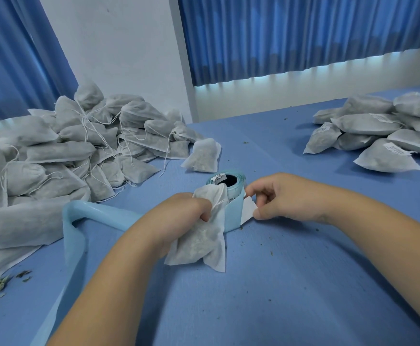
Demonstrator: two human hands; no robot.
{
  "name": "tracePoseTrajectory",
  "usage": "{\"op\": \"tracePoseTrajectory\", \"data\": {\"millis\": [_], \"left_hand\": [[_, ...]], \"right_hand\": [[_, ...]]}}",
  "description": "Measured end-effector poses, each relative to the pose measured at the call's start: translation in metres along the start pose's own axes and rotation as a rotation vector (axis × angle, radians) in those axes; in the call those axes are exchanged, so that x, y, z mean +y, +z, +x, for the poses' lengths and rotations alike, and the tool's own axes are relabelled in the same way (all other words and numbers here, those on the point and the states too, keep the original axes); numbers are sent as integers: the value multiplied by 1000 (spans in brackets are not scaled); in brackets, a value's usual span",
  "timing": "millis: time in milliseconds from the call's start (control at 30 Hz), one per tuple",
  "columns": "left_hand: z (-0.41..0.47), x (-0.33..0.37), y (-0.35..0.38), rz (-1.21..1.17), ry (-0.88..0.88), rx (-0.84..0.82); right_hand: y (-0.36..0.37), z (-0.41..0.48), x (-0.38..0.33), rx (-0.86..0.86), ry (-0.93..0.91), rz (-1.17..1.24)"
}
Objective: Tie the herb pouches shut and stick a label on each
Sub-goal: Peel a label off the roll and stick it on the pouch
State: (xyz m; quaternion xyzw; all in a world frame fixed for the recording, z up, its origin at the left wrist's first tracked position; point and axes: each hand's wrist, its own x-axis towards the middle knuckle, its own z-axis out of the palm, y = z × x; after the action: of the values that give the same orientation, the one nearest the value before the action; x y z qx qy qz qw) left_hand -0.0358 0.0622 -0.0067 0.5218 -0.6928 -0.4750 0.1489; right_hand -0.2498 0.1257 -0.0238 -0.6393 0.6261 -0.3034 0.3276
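Head view, frame centre: left hand (pixel 189 211) grips a herb pouch (pixel 201 243) by its neck; right hand (pixel 278 196) pinches a white label (pixel 248 210) off the label roll (pixel 231 193). Untied pouches (pixel 66 146) heap at left, labelled pouches (pixel 378 131) at upper right.

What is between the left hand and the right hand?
In the head view, the label roll stands between the left hand, which grips a pouch, and the right hand, pinching a white label.

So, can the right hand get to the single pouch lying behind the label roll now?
Probably yes: the pouch lies alone just behind the roll, and the right hand could pass beside it. But that hand is pinching a label, so it must let go first.
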Motion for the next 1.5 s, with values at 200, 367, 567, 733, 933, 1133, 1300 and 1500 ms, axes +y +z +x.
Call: {"op": "tracePoseTrajectory", "data": {"millis": [200, 367, 567, 733, 933, 1133, 1300, 1500], "left_hand": [[1, 0, -3, -9, -5, 20], [-1, -1, -5, -16, -5, 19], [-5, -1, -11, -33, 4, -13], [-7, 2, -16, -172, 39, -70], [-14, 11, -14, -464, 186, -171], [-30, 23, 5, -592, 388, -432], [-27, 22, 10, -564, 312, -402], [-26, 21, 8, -609, 249, -444]], "right_hand": [[-5, -3, -4, -9, 22, -10], [-19, -10, -4, -82, 62, 26], [-37, -17, 2, -106, 111, 122], [-32, -18, -8, -135, 8, 385], [-16, -22, -36, -156, -263, 831], [-8, -30, -57, -284, -427, 1048], [1, -28, -59, -92, -400, 958], [8, -25, -61, 105, -393, 904]]}}
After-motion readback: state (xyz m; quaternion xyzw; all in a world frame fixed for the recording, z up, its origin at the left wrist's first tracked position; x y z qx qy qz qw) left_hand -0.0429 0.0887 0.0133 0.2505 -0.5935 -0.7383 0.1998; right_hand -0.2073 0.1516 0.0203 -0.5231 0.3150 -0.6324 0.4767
